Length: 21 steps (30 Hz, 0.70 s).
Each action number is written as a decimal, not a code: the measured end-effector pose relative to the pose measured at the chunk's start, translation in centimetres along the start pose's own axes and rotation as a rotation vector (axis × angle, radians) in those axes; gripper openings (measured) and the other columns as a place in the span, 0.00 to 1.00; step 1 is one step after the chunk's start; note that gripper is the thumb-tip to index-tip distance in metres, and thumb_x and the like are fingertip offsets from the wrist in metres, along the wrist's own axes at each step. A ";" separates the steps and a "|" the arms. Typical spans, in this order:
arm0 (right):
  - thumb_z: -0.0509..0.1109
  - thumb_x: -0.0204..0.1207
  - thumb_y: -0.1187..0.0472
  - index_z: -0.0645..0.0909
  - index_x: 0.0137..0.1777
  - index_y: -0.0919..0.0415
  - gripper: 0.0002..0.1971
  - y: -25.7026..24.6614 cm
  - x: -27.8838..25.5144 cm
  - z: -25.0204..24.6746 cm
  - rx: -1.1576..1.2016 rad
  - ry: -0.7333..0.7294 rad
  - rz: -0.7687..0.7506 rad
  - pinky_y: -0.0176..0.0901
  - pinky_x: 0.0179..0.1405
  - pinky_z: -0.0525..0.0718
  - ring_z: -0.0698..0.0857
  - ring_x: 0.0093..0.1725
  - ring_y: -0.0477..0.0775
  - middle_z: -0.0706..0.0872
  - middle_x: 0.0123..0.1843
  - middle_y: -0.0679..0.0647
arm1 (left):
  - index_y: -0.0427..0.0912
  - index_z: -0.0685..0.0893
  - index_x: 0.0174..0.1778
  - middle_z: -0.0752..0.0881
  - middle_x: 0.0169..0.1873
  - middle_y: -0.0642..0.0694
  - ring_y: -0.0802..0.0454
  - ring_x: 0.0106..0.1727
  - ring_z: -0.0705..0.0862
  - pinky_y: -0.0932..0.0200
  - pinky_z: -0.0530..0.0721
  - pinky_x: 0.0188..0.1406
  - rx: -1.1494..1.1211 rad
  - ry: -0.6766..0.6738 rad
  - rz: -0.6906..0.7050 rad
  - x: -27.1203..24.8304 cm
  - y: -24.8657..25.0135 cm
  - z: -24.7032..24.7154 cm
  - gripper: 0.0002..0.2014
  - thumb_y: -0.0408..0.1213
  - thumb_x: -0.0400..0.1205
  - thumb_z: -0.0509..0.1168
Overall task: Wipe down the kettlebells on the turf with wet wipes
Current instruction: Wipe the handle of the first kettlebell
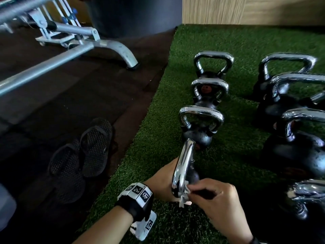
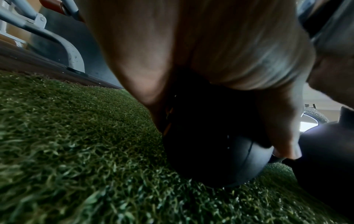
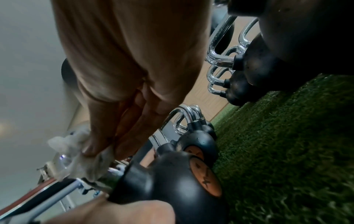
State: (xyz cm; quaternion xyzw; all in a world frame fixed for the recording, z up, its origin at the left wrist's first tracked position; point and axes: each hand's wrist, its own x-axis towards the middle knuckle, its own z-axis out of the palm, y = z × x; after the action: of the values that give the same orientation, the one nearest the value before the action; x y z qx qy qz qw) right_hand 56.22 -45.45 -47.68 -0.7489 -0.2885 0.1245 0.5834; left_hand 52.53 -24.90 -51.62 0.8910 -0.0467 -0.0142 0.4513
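A small black kettlebell point(image 1: 192, 175) is tipped toward me on the green turf point(image 1: 158, 138), its chrome handle point(image 1: 182, 164) pointing up and forward. My left hand point(image 1: 162, 180) grips its round body point(image 2: 210, 151) from the left, thumb and fingers curled around it. My right hand point(image 1: 198, 191) pinches a crumpled white wet wipe point(image 1: 184, 193) against the near end of the handle. The wipe point(image 3: 76, 153) bunches under my right fingertips point(image 3: 90, 150), beside the kettlebell's body point(image 3: 168, 186) with its orange mark.
More kettlebells stand in two rows: three ahead point(image 1: 202, 127) and several larger ones at right point(image 1: 299, 148). Left of the turf is dark rubber floor with a pair of black sandals point(image 1: 82, 152) and a grey bench frame point(image 1: 73, 50). A wood-panelled wall point(image 1: 246, 9) closes the back.
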 end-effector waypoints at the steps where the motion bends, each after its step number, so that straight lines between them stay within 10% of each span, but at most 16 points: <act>1: 0.89 0.58 0.64 0.94 0.40 0.50 0.12 0.3 0.1 0.2 -0.038 0.009 -0.015 0.31 0.44 0.88 0.92 0.42 0.39 0.93 0.40 0.38 | 0.60 0.69 0.65 0.78 0.57 0.62 0.54 0.64 0.83 0.54 0.81 0.68 -0.005 -0.014 -0.004 0.0 -0.3 -0.1 0.35 0.57 0.62 0.74; 5: 0.87 0.61 0.70 0.95 0.44 0.47 0.18 0.7 0.5 -0.1 -0.108 -0.032 -0.040 0.31 0.49 0.88 0.92 0.46 0.36 0.93 0.44 0.34 | 0.57 0.70 0.70 0.76 0.60 0.62 0.60 0.63 0.80 0.65 0.78 0.68 0.015 -0.076 -0.006 0.8 -1.1 -0.1 0.43 0.43 0.63 0.88; 9: 0.81 0.69 0.73 0.94 0.50 0.50 0.17 0.7 2.3 -1.0 -0.153 -0.223 -0.113 0.32 0.53 0.86 0.90 0.54 0.39 0.91 0.52 0.40 | 0.54 0.71 0.67 0.77 0.60 0.63 0.56 0.66 0.80 0.55 0.79 0.75 0.033 -0.096 0.059 1.0 -1.2 0.1 0.44 0.39 0.61 0.90; 14: 0.73 0.70 0.77 0.92 0.41 0.54 0.15 0.1 3.3 -0.5 -0.248 -0.381 -0.138 0.43 0.51 0.86 0.86 0.53 0.42 0.86 0.53 0.45 | 0.58 0.71 0.75 0.71 0.65 0.67 0.76 0.66 0.73 0.70 0.75 0.72 0.042 -0.089 0.096 1.2 -1.2 0.2 0.49 0.41 0.61 0.90; 18: 0.70 0.72 0.77 0.87 0.36 0.38 0.26 -0.3 4.0 -0.9 -0.072 -0.533 -0.042 0.49 0.55 0.88 0.88 0.58 0.47 0.87 0.57 0.45 | 0.86 0.61 0.71 0.74 0.64 0.65 0.66 0.65 0.79 0.67 0.78 0.67 -0.019 -0.075 0.094 0.9 -0.8 0.0 0.57 0.37 0.61 0.89; 21: 0.70 0.74 0.78 0.86 0.39 0.38 0.27 0.0 4.4 -0.8 -0.070 -0.544 -0.026 0.53 0.57 0.87 0.87 0.59 0.47 0.86 0.58 0.48 | 0.80 0.63 0.72 0.73 0.68 0.59 0.51 0.73 0.77 0.55 0.77 0.76 0.021 -0.051 0.109 0.6 -0.3 -0.1 0.55 0.38 0.60 0.89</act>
State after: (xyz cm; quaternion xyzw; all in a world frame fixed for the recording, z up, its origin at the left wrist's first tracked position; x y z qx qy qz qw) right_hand 60.19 -43.50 -46.84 -0.7040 -0.4485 0.3035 0.4595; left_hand 53.20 -24.72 -51.80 0.8913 -0.1067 -0.0118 0.4405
